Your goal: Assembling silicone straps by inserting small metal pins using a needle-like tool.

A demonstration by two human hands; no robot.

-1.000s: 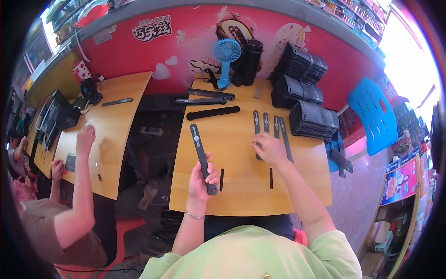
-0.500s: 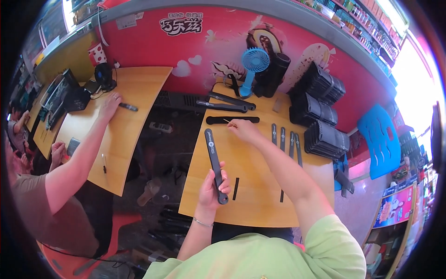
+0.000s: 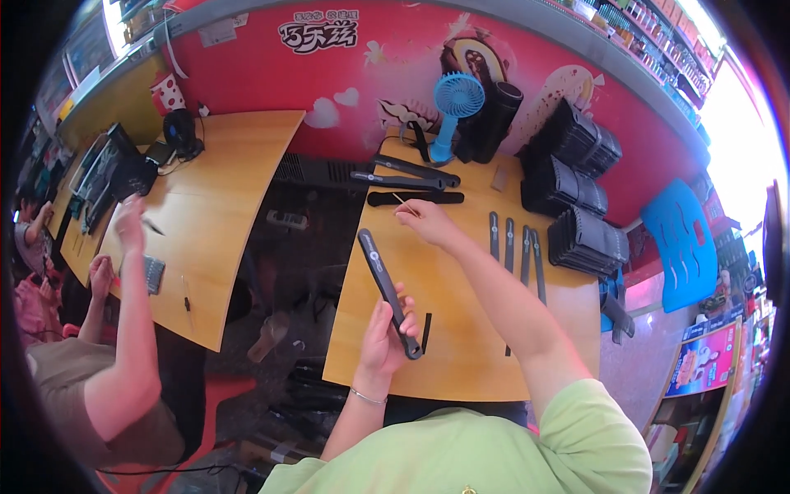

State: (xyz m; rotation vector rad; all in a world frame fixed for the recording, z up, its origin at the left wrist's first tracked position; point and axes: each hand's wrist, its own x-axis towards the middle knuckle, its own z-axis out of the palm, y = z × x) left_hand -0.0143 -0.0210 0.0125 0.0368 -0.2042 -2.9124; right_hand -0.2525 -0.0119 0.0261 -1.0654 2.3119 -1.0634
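My left hand (image 3: 383, 339) is closed round the lower part of a long dark grey handle-like bar (image 3: 379, 267) with rounded ends and a hole at the near end. The bar tilts, its far end toward the left. Between the fingertips of my right hand (image 3: 423, 221) is a thin pale stick (image 3: 402, 200), its tip over a black bar (image 3: 440, 198) that lies crosswise on the table. Whether the tip touches that bar cannot be made out. Just beyond lie more dark bars (image 3: 395, 180). A narrow black strip (image 3: 427, 333) lies beside my left hand.
Several upright dark bars (image 3: 509, 239) lie right of my right forearm, before stacks of black parts (image 3: 588, 239). A blue fan (image 3: 457, 99) and a black cylinder (image 3: 497, 119) stand at the back. Across a gap, a co-worker's hand (image 3: 130, 224) moves over another table (image 3: 239, 214).
My right hand and the stick have shifted slightly nearer and left along the black bar. The bar in my left hand tilts a little more. The co-worker's hand has swung left.
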